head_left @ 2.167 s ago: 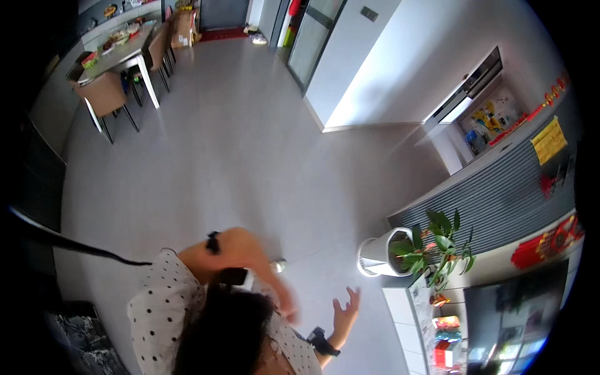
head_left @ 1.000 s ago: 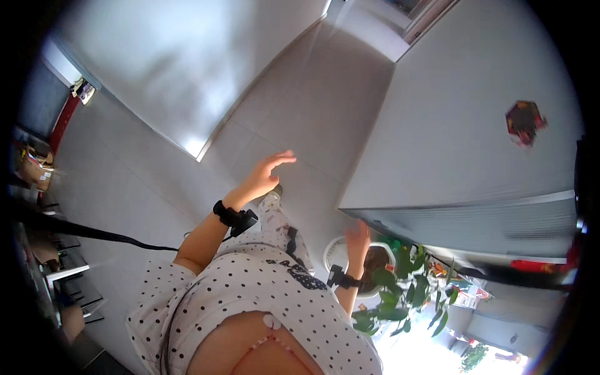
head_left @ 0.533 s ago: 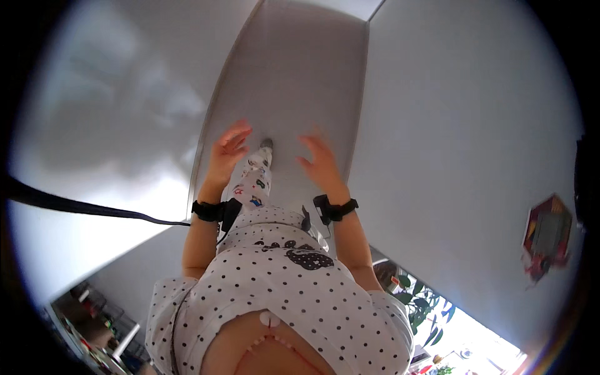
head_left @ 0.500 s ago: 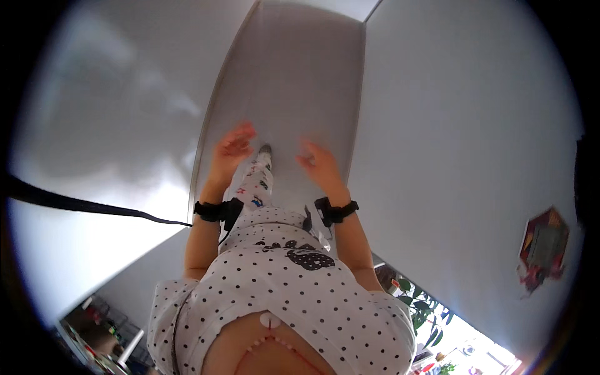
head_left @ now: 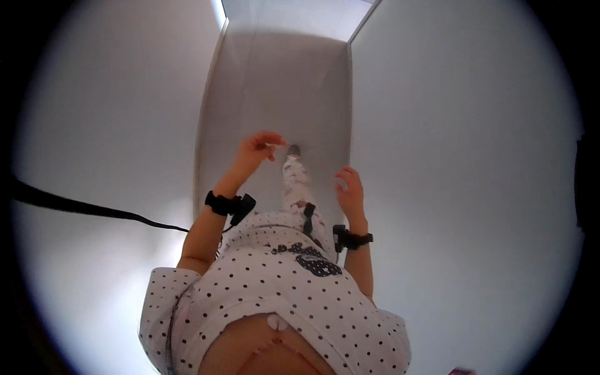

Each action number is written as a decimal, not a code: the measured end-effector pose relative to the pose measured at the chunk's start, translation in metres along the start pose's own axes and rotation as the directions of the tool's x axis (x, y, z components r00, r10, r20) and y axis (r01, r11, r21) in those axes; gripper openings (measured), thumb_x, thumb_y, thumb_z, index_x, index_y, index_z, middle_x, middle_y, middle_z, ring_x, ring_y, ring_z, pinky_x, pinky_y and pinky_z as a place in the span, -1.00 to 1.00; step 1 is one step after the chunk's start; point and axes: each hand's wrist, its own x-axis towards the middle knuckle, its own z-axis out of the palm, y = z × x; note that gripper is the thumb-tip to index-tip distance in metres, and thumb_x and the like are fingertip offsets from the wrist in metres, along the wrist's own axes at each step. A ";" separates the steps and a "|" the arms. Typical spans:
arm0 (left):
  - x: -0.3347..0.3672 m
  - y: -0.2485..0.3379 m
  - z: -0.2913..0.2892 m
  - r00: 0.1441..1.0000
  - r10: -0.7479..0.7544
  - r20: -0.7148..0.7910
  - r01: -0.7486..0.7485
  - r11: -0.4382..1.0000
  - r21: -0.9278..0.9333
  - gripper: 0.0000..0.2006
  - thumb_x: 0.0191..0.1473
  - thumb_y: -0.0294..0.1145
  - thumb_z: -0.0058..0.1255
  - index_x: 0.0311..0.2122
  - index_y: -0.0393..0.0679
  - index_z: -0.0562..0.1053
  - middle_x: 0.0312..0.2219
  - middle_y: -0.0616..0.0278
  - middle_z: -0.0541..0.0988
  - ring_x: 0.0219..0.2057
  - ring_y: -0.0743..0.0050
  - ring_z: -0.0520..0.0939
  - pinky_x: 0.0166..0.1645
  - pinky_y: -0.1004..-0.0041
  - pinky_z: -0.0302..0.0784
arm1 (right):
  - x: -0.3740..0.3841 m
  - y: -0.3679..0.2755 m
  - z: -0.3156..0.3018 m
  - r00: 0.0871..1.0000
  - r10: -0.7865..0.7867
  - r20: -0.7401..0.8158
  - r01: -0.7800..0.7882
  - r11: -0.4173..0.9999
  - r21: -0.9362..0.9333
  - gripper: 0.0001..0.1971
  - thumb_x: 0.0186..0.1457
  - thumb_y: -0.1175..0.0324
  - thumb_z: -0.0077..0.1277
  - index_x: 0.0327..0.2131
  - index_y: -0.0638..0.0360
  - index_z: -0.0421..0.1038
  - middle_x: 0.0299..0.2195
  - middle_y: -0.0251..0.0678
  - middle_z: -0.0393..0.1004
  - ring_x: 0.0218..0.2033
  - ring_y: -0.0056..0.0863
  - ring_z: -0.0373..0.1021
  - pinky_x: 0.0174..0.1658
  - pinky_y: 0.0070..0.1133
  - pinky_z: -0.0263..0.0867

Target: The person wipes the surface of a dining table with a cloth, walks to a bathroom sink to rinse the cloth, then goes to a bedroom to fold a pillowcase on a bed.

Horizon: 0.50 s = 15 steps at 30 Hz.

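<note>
My left hand [head_left: 257, 150] is held out in front of my body, above the grey floor [head_left: 281, 87]. Its fingers bend loosely and stay apart, with nothing between them. Lower and farther right, my right hand [head_left: 351, 192] is raised near the foot of the right wall, its fingers softly curled and a gap showing between thumb and fingers. Neither hand touches anything. A black strapped device [head_left: 228, 205] is on my left wrist, and a similar black strapped device [head_left: 352, 238] on my right. One grey shoe [head_left: 294, 150] and patterned trousers [head_left: 295, 181] show between the hands.
A pale left wall [head_left: 119, 125] and a pale right wall [head_left: 456, 156] border the narrow passage. Far ahead, a brighter strip of floor [head_left: 294, 17] meets the grey stretch. A black cable [head_left: 94, 208] runs in from the left toward my left arm.
My left hand has moved right and slightly down; my right hand has moved right and lower. The plant, bright window, shelf and most of the wall ornament have left the view.
</note>
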 end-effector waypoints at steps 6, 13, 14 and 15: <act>0.031 -0.058 0.038 0.938 -0.040 -0.344 0.035 0.999 -0.020 -0.79 -0.08 -0.55 -0.05 -0.25 -0.21 0.41 -0.40 0.31 0.48 -0.43 0.68 0.43 -0.28 0.63 0.35 | 0.015 0.075 0.013 0.970 0.057 0.235 -0.052 0.998 -0.027 -0.82 -0.08 0.49 -0.05 -0.32 0.22 0.37 -0.30 -0.18 0.40 -0.25 -0.23 0.33 -0.17 -0.46 0.24; 0.016 -0.024 -0.008 0.963 -0.138 -0.233 0.165 0.981 0.099 -0.76 -0.12 -0.57 -0.05 -0.25 -0.19 0.42 -0.44 0.35 0.47 -0.42 0.70 0.42 -0.33 0.68 0.30 | 0.056 0.004 0.035 0.978 0.001 0.207 -0.023 0.994 0.103 -0.87 -0.03 0.42 -0.07 -0.38 0.24 0.41 -0.36 -0.18 0.42 -0.32 -0.27 0.36 -0.26 -0.49 0.26; 0.013 -0.032 -0.016 0.955 -0.125 -0.270 0.165 0.977 0.133 -0.75 -0.14 -0.57 -0.05 -0.25 -0.19 0.42 -0.43 0.34 0.47 -0.41 0.68 0.43 -0.31 0.66 0.31 | 0.053 0.004 0.046 0.978 -0.005 0.208 -0.017 0.995 0.102 -0.87 -0.03 0.42 -0.07 -0.38 0.24 0.41 -0.36 -0.18 0.42 -0.32 -0.27 0.36 -0.26 -0.49 0.26; 0.008 -0.039 -0.020 0.955 -0.121 -0.272 0.162 0.978 0.132 -0.75 -0.14 -0.57 -0.05 -0.25 -0.19 0.42 -0.43 0.34 0.47 -0.41 0.68 0.43 -0.31 0.66 0.31 | 0.047 0.007 0.059 0.984 -0.021 0.177 -0.002 0.992 0.129 -0.86 -0.04 0.41 -0.06 -0.38 0.24 0.41 -0.37 -0.18 0.43 -0.32 -0.29 0.37 -0.26 -0.50 0.27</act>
